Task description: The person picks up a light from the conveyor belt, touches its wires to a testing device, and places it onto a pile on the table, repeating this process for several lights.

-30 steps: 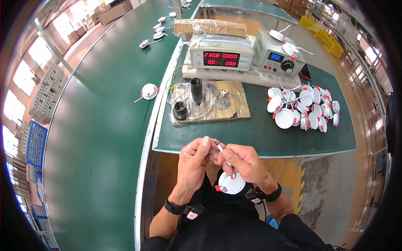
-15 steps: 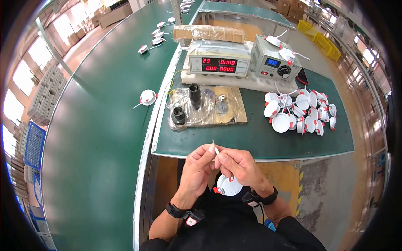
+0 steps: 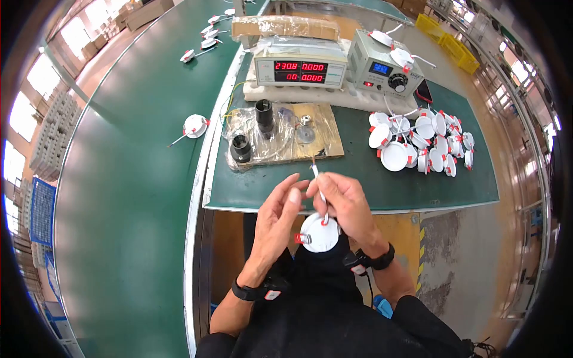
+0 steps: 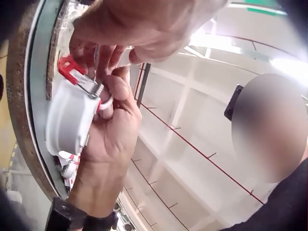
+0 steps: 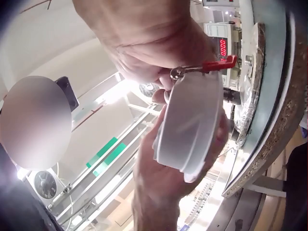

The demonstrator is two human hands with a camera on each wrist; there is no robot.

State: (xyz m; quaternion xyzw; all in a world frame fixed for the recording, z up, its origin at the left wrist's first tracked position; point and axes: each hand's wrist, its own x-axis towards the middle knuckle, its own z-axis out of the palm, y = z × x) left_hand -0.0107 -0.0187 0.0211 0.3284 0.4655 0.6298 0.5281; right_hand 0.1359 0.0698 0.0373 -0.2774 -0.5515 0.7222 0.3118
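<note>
A round white downlight (image 3: 321, 235) with red-tipped spring clips hangs by its white cable (image 3: 316, 172) from my right hand (image 3: 347, 206), which pinches the cable between thumb and fingers. The cable's wire ends point up past the fingertips, in front of the wooden board. My left hand (image 3: 274, 216) is beside it, its fingers spread and gently bent, with nothing gripped. In the left wrist view, the downlight (image 4: 70, 120) hangs by the right palm, a red clip uppermost. The right wrist view shows the downlight's side (image 5: 190, 120) overlapping the left hand.
A plastic-wrapped board (image 3: 331, 134) bears two black lamp sockets (image 3: 264, 116). Behind it are a power meter (image 3: 301, 71) with red digits and a grey regulator box (image 3: 385, 68). Several downlights lie heaped (image 3: 418, 143) at right. A green conveyor (image 3: 131, 197) runs along the left.
My left hand has let go of the cable's end and moved slightly away from it. The right hand, still pinching the cable, has moved forward and up with the downlight.
</note>
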